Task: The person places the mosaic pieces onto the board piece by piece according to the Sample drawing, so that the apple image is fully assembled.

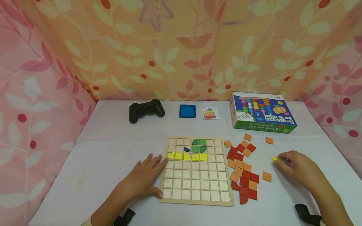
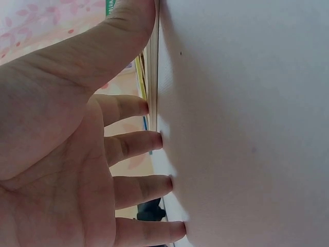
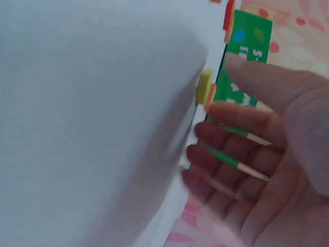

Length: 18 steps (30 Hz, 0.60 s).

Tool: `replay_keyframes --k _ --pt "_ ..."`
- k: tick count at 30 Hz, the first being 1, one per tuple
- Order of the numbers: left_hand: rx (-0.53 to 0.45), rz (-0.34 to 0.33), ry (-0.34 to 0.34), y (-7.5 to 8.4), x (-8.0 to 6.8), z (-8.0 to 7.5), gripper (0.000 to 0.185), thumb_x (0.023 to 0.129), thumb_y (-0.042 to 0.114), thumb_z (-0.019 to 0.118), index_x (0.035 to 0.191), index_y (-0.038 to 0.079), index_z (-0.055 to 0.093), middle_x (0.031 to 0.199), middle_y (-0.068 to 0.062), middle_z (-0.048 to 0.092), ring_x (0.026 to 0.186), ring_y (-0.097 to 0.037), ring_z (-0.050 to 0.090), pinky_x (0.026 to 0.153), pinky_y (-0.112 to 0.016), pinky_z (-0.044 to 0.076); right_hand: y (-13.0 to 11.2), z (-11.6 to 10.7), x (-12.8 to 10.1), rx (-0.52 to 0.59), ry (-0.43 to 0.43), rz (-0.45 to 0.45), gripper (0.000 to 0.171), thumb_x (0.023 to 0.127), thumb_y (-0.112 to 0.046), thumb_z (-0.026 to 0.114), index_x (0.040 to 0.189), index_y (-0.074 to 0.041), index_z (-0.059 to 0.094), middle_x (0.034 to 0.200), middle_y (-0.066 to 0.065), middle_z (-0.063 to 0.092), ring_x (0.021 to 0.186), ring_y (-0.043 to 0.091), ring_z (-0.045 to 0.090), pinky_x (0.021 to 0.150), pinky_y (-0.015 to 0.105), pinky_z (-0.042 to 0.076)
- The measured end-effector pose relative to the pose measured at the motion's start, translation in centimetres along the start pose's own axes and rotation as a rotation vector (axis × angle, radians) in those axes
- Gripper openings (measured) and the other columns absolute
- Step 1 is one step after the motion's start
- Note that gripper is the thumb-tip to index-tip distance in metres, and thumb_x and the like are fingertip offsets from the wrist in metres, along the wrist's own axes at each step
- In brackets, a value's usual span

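Note:
My left hand rests at the left edge of a square wooden grid board, fingers spread, thumb near its lower corner. In the left wrist view, the fingertips reach down to the white cloth. Set in the board are yellow tiles in a row, green tiles above them, and a dark blue half-round piece. Far right, my right hand is at a yellow piece. In the right wrist view, thumb and forefinger stand apart on either side of it, the forefinger right at its edge.
Loose orange tiles and red tiles lie right of the board. Along the back are a black game controller, a blue tray, a pattern card and a bead-set box. Patterned curtains enclose the table.

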State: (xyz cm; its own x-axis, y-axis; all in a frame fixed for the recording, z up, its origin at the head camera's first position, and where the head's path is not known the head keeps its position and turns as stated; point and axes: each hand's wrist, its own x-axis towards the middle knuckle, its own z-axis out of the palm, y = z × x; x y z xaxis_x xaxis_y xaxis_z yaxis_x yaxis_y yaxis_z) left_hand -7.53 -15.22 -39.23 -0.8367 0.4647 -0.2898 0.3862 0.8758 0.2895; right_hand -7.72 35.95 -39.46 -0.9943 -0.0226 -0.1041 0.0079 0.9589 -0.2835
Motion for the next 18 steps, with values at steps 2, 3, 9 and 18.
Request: replay_keyframes --k 2,3,9,18 --pt "0.001 -0.001 -0.001 0.0 0.0 0.0 0.116 0.059 0.055 0.09 0.156 0.016 0.038 0.159 -0.012 0.035 0.147 -0.043 0.021 0.105 -0.071 0.029 -0.2 0.0 0.1 -0.014 -0.009 0.015 0.047 0.083 -0.03 0.082 0.106 0.009 0.071 0.1 0.026 0.067 0.094 0.046 0.06 0.083 0.066 0.048" --pt "0.002 -0.002 -0.001 0.0 0.0 0.0 0.116 0.059 0.055 0.09 0.156 0.016 0.038 0.159 -0.013 0.035 0.147 -0.043 0.021 0.105 -0.071 0.029 -0.3 0.1 0.1 -0.013 -0.006 0.012 0.046 0.082 -0.03 0.083 0.105 0.008 0.071 0.097 0.024 0.068 0.09 0.043 0.06 0.082 0.065 0.048" --pt "0.002 0.0 0.004 0.1 -0.1 -0.1 0.116 0.059 0.054 0.09 0.156 0.015 0.038 0.159 -0.013 0.035 0.147 -0.044 0.022 0.105 -0.071 0.029 -1.3 0.5 0.5 0.025 -0.004 -0.031 0.033 0.08 -0.018 0.084 0.1 0.005 0.072 0.091 0.014 0.066 0.083 0.032 0.059 0.079 0.059 0.053" --pt "0.002 -0.007 0.0 0.0 0.0 0.1 0.117 0.059 0.056 0.089 0.156 0.017 0.038 0.159 -0.012 0.035 0.148 -0.043 0.021 0.105 -0.071 0.028 -3.4 0.8 1.4 0.095 -0.057 -0.077 0.033 0.075 -0.014 0.082 0.1 0.003 0.07 0.095 0.01 0.065 0.087 0.028 0.058 0.082 0.056 0.054"
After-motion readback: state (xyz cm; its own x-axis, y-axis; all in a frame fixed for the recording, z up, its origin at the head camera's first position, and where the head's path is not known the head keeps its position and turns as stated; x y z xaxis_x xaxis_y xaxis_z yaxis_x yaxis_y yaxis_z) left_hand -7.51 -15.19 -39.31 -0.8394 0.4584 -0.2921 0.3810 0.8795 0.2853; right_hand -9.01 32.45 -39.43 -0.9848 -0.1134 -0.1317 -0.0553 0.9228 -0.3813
